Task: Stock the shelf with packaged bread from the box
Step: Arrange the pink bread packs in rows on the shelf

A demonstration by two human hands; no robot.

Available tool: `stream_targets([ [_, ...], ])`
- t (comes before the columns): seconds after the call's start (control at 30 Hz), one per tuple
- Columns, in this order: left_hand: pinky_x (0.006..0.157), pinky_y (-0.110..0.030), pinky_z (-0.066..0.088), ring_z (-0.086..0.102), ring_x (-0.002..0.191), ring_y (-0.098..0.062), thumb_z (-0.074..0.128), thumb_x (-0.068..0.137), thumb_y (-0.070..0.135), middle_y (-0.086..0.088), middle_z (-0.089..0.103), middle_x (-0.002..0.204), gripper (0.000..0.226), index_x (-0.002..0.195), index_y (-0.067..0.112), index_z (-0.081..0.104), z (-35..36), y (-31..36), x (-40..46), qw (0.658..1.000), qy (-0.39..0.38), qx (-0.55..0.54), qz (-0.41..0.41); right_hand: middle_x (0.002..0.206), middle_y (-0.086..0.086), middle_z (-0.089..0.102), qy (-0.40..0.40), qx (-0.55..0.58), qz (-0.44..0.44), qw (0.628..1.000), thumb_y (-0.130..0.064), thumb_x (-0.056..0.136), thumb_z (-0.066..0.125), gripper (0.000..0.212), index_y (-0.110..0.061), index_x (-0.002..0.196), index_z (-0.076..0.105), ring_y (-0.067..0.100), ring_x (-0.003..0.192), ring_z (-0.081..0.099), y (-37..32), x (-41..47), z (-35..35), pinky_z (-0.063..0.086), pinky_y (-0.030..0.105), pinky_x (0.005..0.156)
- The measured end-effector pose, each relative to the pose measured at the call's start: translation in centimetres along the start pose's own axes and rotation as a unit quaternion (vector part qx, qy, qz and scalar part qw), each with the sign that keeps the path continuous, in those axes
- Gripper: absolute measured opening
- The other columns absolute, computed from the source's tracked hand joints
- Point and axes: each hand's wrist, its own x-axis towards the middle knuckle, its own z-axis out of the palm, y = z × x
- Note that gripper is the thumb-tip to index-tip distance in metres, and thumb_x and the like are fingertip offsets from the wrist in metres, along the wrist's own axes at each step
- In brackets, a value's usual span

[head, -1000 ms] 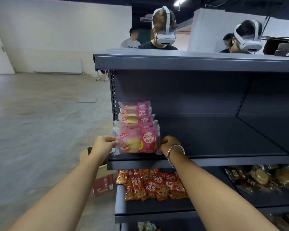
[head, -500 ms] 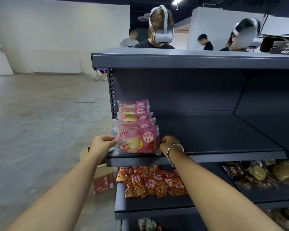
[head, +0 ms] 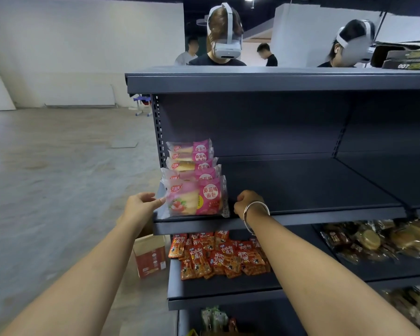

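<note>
1. Packaged bread point(head: 196, 199): a row of pink packs stands at the left end of the shelf point(head: 301, 190).
2. Left hand point(head: 141, 206): straight fingers point(head: 158, 202) touch the front pack's left edge.
3. Right hand point(head: 247, 202): fingers curled, seemingly holding nothing, just beside the pack.

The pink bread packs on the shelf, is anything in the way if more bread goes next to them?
Nothing visible. The shelf is bare to the right of the pink bread packs; only the right hand rests near its front edge.
</note>
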Motion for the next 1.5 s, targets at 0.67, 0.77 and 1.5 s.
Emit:
stream_targets([
  [0.67, 0.085, -0.03, 0.045, 0.054, 0.105, -0.03, 0.064, 0.084, 0.004, -0.023, 0.064, 0.107, 0.03, 0.108, -0.011, 0.054, 10.4, -8.3, -19.4, 0.978, 0.051, 0.009, -0.2, 0.103, 0.007, 0.061, -0.312, -0.095, 0.116, 0.938, -0.019, 0.091, 0.056, 0.039, -0.008, 0.127, 0.047, 0.016, 0.08, 0.055, 18.3, -7.3, 1.4, 0.044, 0.026, 0.061],
  [0.77, 0.095, -0.039, 0.039, 0.049, 0.119, -0.033, 0.067, 0.085, 0.017, -0.022, 0.054, 0.122, 0.049, 0.123, -0.007, 0.048, 12.9, -12.3, -21.0, 0.961, 0.004, 0.046, -0.274, 0.107, 0.007, 0.061, -0.339, -0.121, 0.132, 0.924, -0.019, 0.094, 0.053, 0.044, -0.007, 0.134, 0.042, 0.014, 0.075, 0.055, 21.8, -8.0, 3.6, 0.043, 0.025, 0.057],
  [1.5, 0.091, -0.035, 0.044, 0.055, 0.111, -0.03, 0.057, 0.091, 0.031, -0.019, 0.053, 0.131, 0.05, 0.135, 0.011, 0.045, 22.4, -44.9, -26.6, 0.873, -0.168, 0.144, -0.435, 0.138, 0.015, 0.044, -0.412, -0.133, 0.26, 0.863, -0.014, 0.091, 0.054, 0.048, -0.002, 0.135, 0.04, 0.027, 0.123, 0.045, 50.1, -11.4, 34.2, 0.041, 0.029, 0.096],
])
